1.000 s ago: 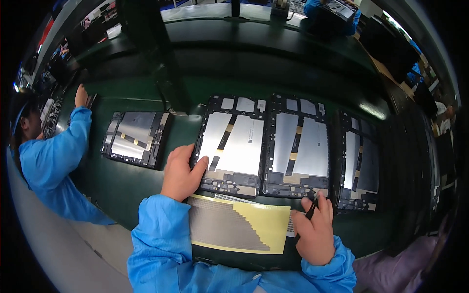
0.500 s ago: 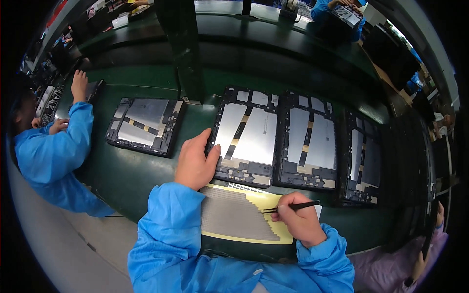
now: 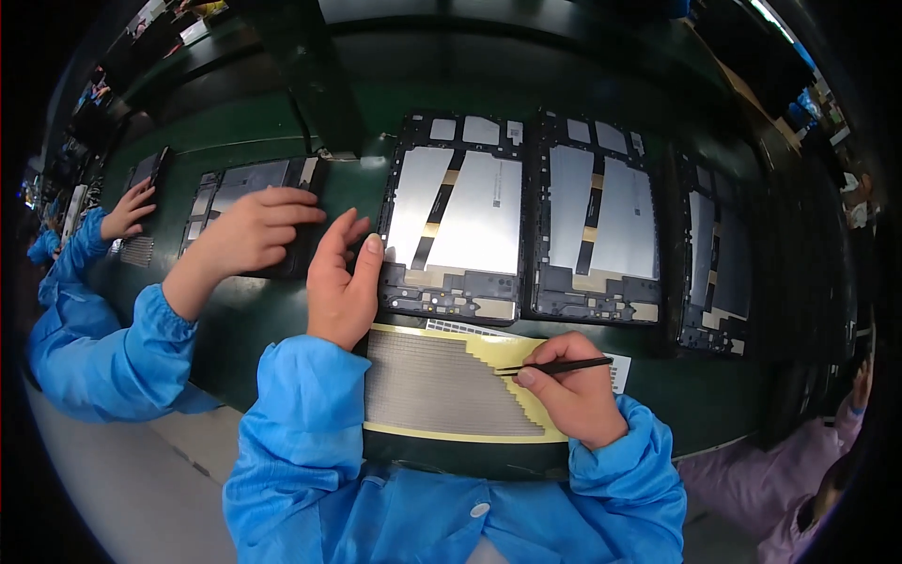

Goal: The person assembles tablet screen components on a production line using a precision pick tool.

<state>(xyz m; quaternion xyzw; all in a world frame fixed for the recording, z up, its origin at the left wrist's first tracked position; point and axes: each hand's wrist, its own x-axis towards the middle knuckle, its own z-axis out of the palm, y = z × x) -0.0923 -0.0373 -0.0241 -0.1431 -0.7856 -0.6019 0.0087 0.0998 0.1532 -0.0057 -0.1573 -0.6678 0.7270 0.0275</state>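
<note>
**Here at the green counter, one hand steadying, one hand picking**

Broadly, the green counter (image 3: 282, 329) fills my whole view, curving away at the edges. Laid across it in a row are three opened tablet backs. The one nearest my left hand (image 3: 343, 282) is the left tablet back (image 3: 458, 226), with silvery plates and a dark strip running down its middle. Just beside it lies the middle tablet back (image 3: 597, 230), and further right, more in shadow, the right tablet back (image 3: 716, 258).

Closer to my chest, below the tablets and touching the counter's near edge, sits the sticker sheet (image 3: 432, 385), yellow-edged, its grey rows of small pieces stepping down in a staircase toward the right.

My left hand rests flat on the counter at the lower left corner of the left tablet back. Its fingers are loosely spread, the thumb laid along the frame's edge, gripping nothing.

My right hand (image 3: 573, 399) lies on the right end of the sticker sheet. Its fingers are pressed together, pinching thin black tweezers (image 3: 554, 367), which point left with their tip on the stepped edge of the grey rows.

To my left, a co-worker's hand (image 3: 249, 235) in a blue sleeve rests on another tablet back (image 3: 240, 188). Further left, their other hand (image 3: 127, 209) touches a dark device near the rim, too small to make out.
</note>
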